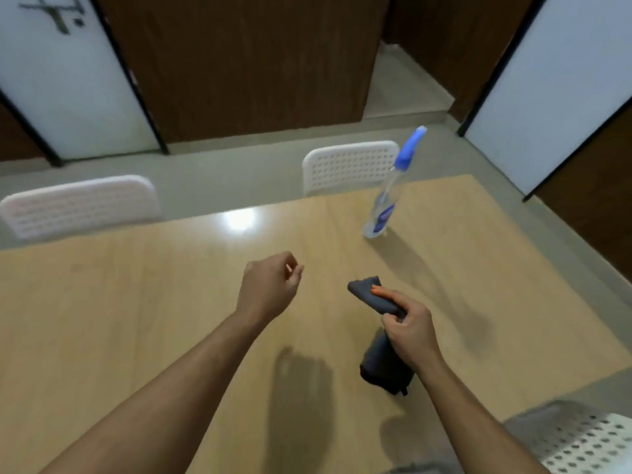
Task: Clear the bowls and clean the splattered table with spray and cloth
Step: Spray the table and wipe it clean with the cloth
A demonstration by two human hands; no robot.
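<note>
My right hand [410, 328] grips a dark grey cloth [371, 294] above the wooden table [136, 302]; one end of the cloth sticks out past my thumb and the rest hangs below my fist. My left hand [272, 285] hovers over the middle of the table with fingers loosely curled, holding nothing. A clear spray bottle with a blue nozzle [393, 186] stands on the far right part of the table. No bowls are in view.
Two white perforated chairs [349, 165] [78, 206] stand at the table's far side. Another perforated chair seat [581, 439] shows at the lower right. Brown panelled walls and white doors lie beyond.
</note>
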